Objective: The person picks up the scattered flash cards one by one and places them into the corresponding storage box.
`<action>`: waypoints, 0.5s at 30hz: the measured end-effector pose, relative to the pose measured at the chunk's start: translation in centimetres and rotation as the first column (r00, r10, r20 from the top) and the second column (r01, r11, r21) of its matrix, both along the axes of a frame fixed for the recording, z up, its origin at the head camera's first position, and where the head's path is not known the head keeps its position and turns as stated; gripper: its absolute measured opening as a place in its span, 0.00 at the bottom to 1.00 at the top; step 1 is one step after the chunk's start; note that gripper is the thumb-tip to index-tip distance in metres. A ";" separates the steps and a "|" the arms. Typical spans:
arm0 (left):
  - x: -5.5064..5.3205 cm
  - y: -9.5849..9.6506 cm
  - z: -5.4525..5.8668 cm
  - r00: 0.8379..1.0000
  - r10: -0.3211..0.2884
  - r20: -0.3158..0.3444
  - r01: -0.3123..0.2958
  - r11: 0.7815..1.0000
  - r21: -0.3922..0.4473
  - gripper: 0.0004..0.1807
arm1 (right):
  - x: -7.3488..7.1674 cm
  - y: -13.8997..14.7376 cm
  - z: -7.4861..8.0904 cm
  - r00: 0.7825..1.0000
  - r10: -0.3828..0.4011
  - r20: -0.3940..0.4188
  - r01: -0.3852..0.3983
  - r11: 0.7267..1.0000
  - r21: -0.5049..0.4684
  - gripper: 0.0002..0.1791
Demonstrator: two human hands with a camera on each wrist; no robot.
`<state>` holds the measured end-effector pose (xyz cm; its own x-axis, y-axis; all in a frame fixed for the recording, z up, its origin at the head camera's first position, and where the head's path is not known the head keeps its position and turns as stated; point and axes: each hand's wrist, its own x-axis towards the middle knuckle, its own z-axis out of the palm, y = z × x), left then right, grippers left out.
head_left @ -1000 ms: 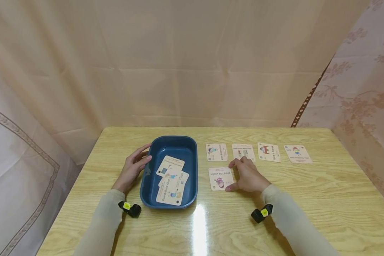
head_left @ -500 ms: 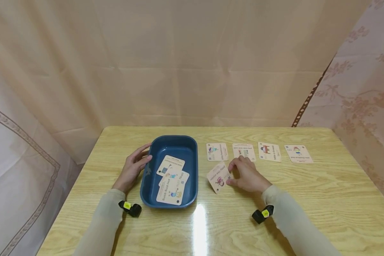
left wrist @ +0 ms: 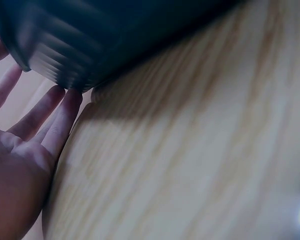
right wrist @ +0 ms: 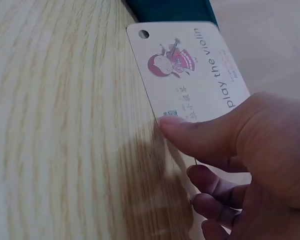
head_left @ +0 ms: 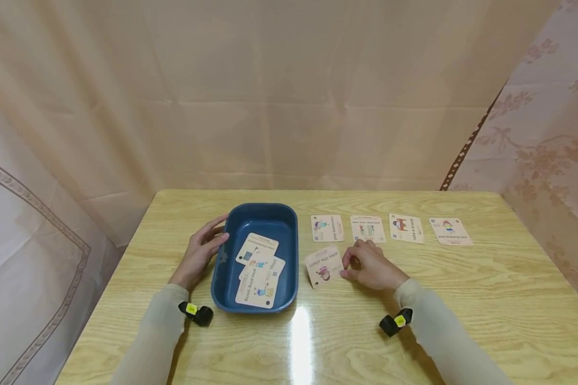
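My right hand (head_left: 373, 267) pinches a white "play the violin" flashcard (head_left: 324, 270) by its edge. The card is tilted up off the table, and in the right wrist view the thumb (right wrist: 200, 135) presses on its printed face, which shows a girl with a violin. My left hand (head_left: 202, 251) rests against the left side of a blue plastic tray (head_left: 293, 256), its thumb at the rim. In the left wrist view, straight fingers (left wrist: 65, 115) touch the tray's outer wall. Inside the tray, several flashcards overlap, a "play ping-pong" card (head_left: 252, 297) on top.
Behind the right hand lies a row of flashcards: a badminton card (head_left: 326, 229), a partly covered card (head_left: 367, 227), a "take a break" card (head_left: 407, 229) and another card (head_left: 450, 231) at the right. A curtain (head_left: 289, 107) hangs past the wooden table's (head_left: 486, 299) back edge.
The violin flashcard lay flat before; my right hand has taken hold of it, lifted and tilted it, and it has turned and shifted slightly left. The left hand and tray have stayed put.
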<state>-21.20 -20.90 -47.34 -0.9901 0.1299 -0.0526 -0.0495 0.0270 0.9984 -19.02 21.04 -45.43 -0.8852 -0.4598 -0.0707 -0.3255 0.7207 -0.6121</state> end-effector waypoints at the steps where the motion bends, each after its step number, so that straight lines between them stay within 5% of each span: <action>1: 0.0 0.0 0.0 1.000 0.001 0.000 -0.001 1.000 0.002 0.31 | 0.0 0.0 0.0 1.000 0.007 -0.001 -0.007 1.000 -0.005 0.10; 15: 0.0 0.0 -0.1 1.000 0.005 -0.004 -0.005 1.000 0.013 0.31 | 0.8 0.6 1.1 0.996 0.059 -0.060 -0.066 0.988 -0.138 0.04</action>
<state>-21.18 -20.87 -47.40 -0.9910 0.1251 -0.0473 -0.0460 0.0135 0.9989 -18.19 21.60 -44.32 -0.8552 -0.5162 0.0467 -0.4036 0.6066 -0.6849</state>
